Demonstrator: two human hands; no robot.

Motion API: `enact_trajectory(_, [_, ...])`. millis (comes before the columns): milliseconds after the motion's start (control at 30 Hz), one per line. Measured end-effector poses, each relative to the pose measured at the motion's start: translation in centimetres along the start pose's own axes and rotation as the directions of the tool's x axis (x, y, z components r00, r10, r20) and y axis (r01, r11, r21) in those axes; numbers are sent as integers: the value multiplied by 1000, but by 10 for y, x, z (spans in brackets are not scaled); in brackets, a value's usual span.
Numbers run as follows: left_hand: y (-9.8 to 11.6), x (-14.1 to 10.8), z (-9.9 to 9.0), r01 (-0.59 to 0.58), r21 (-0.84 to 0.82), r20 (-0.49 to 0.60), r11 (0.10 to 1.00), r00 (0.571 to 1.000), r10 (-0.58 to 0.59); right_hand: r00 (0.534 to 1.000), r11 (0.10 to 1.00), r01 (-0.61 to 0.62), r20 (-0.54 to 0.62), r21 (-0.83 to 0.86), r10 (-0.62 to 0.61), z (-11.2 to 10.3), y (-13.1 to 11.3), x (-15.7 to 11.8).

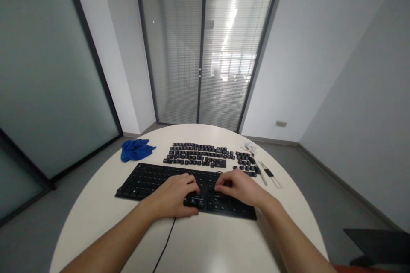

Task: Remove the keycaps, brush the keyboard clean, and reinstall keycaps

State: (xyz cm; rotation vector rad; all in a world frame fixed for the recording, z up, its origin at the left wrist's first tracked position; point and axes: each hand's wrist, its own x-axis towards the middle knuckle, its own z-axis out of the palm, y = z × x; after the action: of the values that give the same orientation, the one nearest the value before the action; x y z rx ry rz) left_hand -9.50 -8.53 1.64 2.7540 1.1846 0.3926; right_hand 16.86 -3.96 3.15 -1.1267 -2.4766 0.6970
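Observation:
A black keyboard base [145, 178] lies on the round white table [205, 245], most of its keycaps off. My left hand [175, 196] rests on its middle, fingers apart, the thumb near the front edge and the fingertips by a few fitted keys. My right hand [238, 186] is over the right part, thumb and forefinger brought together; anything between them is too small to make out. Behind the keyboard, loose black keycaps [198, 154] lie in rows, with a further group of keycaps [246, 162] to their right.
A blue cloth [137, 149] lies at the back left. A wire tool with a black middle [269, 173] and a thin stick [263, 178] lie at the right, near a crumpled white item [250, 147]. A black cable [165, 245] runs toward the front edge.

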Motion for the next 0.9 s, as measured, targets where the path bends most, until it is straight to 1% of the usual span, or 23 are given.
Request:
enact_trajectory(67, [-1, 0, -1, -4, -7, 4, 1000, 1000, 4, 983, 991, -73, -178, -115, 52, -9, 23, 0])
enact_trajectory(100, [-1, -1, -2, -5, -10, 6, 1000, 1000, 5, 965, 976, -130, -247, -177, 84, -14, 35, 0])
enact_trajectory(133, [-1, -1, -2, -6, -13, 7, 1000, 1000, 6, 953, 956, -177, -283, -234, 108, -18, 47, -1])
enact_trajectory(200, [-2, 0, -2, -11, -22, 7, 1000, 1000, 11, 956, 932, -194, -274, -306, 109, -24, 66, -3])
enact_trajectory(267, [-2, 0, -3, -17, -30, 13, 999, 1000, 17, 960, 921, -199, -258, -335, 113, -27, 78, -5])
enact_trajectory(400, [-2, 0, -5, -16, -39, 32, 999, 999, 18, 969, 914, -193, -214, -356, 121, -28, 82, -5])
enact_trajectory(700, [-2, 0, -4, -14, -28, 35, 1000, 999, 15, 975, 891, -179, -193, -418, 105, -27, 80, 1])
enact_trajectory(900, [-2, -1, -3, -20, -24, 28, 1000, 999, 21, 976, 889, -177, -193, -422, 103, -27, 79, 2])
